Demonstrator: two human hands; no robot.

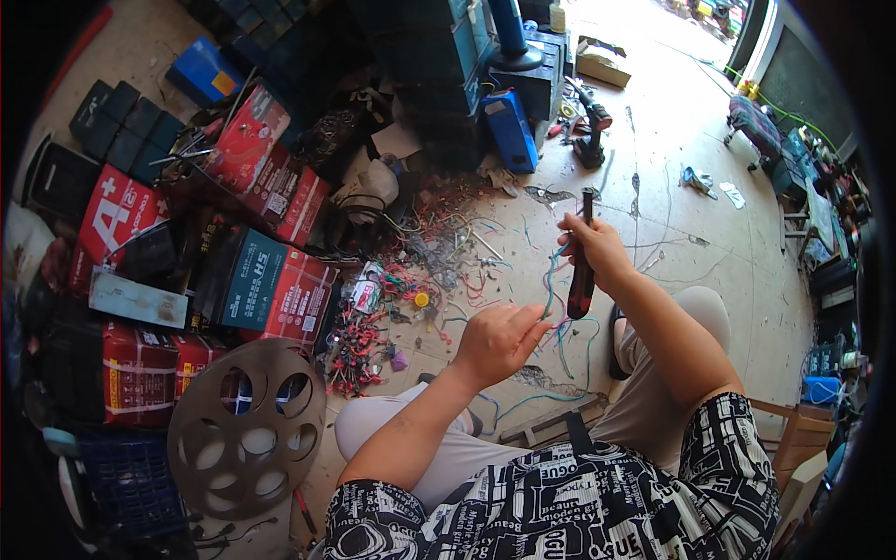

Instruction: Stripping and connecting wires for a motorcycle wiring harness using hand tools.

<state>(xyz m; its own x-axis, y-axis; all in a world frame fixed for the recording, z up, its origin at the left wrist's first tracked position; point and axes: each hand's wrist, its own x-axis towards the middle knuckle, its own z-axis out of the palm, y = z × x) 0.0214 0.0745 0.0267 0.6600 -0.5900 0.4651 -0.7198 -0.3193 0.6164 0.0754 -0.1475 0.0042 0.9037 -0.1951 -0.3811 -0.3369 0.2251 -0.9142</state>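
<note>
My right hand (599,250) is closed around a long, slim black-and-red tool (581,280), shaped like a utility knife. It points away from me, its dark red end toward my body. A blue-green wire (551,280) runs between that hand and my left hand (501,343). The fingers of my left hand are pinched on the wire, with the thumb pointing right. Below the hands, thin wires (564,350) in blue, green and pink hang or lie between my knees. How the tool meets the wire is hidden by my right fingers.
Left of me, a tangled heap of wire scraps and red connectors (359,345) lies on the floor. Red and teal boxes (271,289) are piled beyond a round metal plate with holes (245,427). Ahead stand a blue battery pack (511,131) and a cordless drill (590,131).
</note>
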